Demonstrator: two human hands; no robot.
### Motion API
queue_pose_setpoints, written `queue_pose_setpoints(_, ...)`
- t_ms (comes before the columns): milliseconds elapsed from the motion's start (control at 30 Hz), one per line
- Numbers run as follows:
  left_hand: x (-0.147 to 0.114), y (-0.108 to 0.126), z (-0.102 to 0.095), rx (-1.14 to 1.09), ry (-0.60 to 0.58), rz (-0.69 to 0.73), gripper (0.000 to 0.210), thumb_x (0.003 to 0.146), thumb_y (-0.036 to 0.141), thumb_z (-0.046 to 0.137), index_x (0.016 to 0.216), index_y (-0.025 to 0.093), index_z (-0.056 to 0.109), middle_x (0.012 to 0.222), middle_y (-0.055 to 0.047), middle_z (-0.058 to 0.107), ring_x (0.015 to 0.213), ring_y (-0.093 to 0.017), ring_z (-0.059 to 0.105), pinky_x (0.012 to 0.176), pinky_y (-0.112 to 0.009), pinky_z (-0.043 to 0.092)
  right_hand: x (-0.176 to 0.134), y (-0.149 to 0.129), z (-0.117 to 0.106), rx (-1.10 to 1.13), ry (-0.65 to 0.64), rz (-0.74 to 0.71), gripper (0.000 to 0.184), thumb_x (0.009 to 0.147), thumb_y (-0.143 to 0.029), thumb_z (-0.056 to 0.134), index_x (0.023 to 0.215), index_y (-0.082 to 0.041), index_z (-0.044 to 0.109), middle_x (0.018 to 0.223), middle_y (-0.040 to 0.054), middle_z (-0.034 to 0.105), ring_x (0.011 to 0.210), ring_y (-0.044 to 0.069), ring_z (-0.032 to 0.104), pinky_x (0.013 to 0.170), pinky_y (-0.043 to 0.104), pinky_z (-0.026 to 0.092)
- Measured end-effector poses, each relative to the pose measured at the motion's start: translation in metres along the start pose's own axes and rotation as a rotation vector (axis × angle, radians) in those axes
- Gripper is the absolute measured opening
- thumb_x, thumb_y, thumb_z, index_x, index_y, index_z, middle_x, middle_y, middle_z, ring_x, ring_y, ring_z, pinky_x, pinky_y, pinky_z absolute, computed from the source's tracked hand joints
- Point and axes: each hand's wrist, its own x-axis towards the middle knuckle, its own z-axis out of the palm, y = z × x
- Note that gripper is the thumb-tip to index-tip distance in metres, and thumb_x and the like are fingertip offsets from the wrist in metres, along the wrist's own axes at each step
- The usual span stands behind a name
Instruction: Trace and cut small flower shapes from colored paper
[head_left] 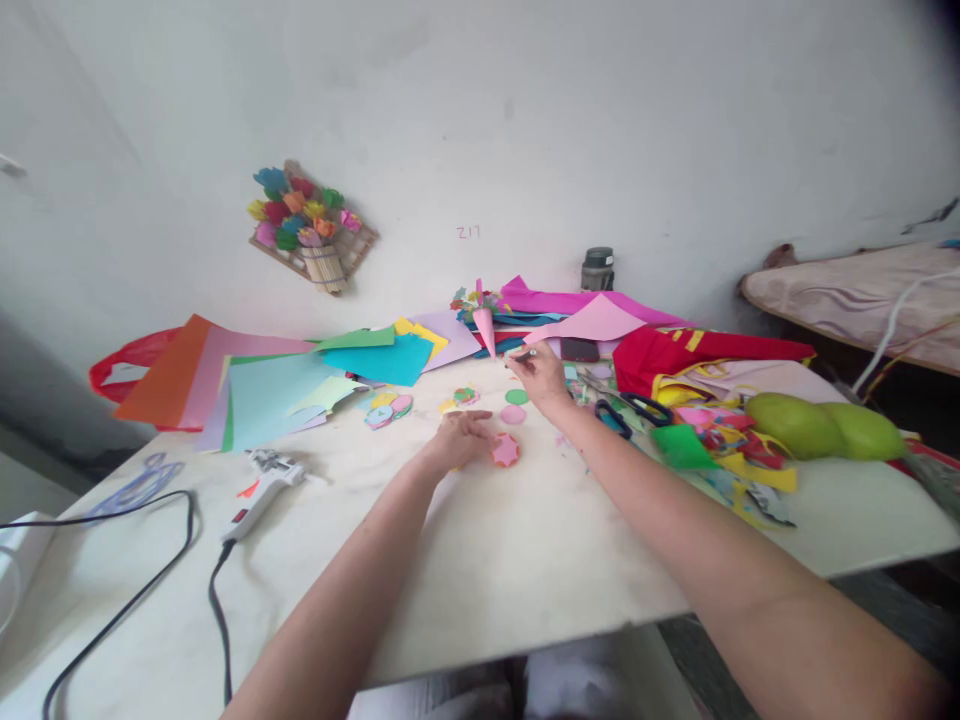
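My right hand is closed around a slim dark pen, its tip pointing left above the table. My left hand lies low over the tabletop with its fingers stretched out. Just right of those fingers is an orange paper disc with a pink star on it; whether a fingertip touches it I cannot tell. Between the two hands lie a pink paper circle and a green paper circle. A pink paper cone with small colourful flowers is behind the hands.
On the left lies a glue gun with its black cord. Large coloured paper sheets spread along the back left. Scissors, paper scraps and green fruits are on the right. A dark bottle stands by the wall.
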Motion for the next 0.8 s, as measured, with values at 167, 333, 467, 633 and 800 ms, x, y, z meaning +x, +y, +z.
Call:
queue_pose_setpoints(167,0.006,-0.006,0.007,0.25,0.135,-0.083,0.005,0.051,0.029,0.07,0.053,0.025,0.068,0.118,-0.003,0.059,0.125,-0.037,0.025,0.102,-0.054,0.007,-0.024,-0.004,-0.003,0.101,-0.133,0.17,0.034,0.085,-0.041,0.039,0.099,-0.019,0.06,0.066,0.0028,0.062,0.065,0.016,0.059,0.065,0.024,0.044)
queue_pose_setpoints(333,0.008,-0.01,0.01,0.352,0.182,-0.085,0.008,0.056,0.031,0.068,0.061,0.024,0.068,0.112,-0.003,0.062,0.125,-0.034,0.025,0.101,-0.055,0.003,-0.034,-0.012,-0.004,0.114,-0.199,0.165,0.021,0.081,-0.037,0.046,0.087,-0.022,0.06,0.074,0.0011,0.065,0.066,0.014,0.06,0.065,0.022,0.043)
queue_pose_setpoints(467,0.008,-0.006,0.012,0.539,0.206,-0.004,0.01,0.061,0.033,0.065,0.058,0.024,0.066,0.126,-0.001,0.053,0.124,-0.033,0.027,0.101,-0.057,-0.001,-0.036,-0.018,-0.005,0.121,-0.279,0.15,0.022,0.082,-0.036,0.044,0.084,-0.021,0.06,0.067,-0.0008,0.064,0.066,0.012,0.059,0.066,0.022,0.043)
queue_pose_setpoints(633,0.004,-0.003,0.013,0.639,0.281,0.082,0.01,0.065,0.026,0.062,0.057,0.025,0.068,0.126,-0.001,0.052,0.121,-0.032,0.031,0.102,-0.057,0.001,-0.039,-0.022,-0.006,0.147,-0.295,0.139,0.024,0.082,-0.036,0.042,0.084,-0.021,0.061,0.077,-0.0003,0.067,0.067,0.011,0.059,0.067,0.022,0.042)
queue_pose_setpoints(800,0.0,0.002,0.011,0.742,0.348,0.172,0.012,0.065,0.023,0.062,0.057,0.028,0.07,0.12,0.001,0.057,0.113,-0.03,0.038,0.104,-0.054,0.003,-0.04,-0.023,-0.003,0.039,-0.255,0.094,0.015,0.075,-0.033,0.053,0.079,-0.021,0.062,0.073,0.0006,0.066,0.07,0.015,0.059,0.065,0.023,0.041)
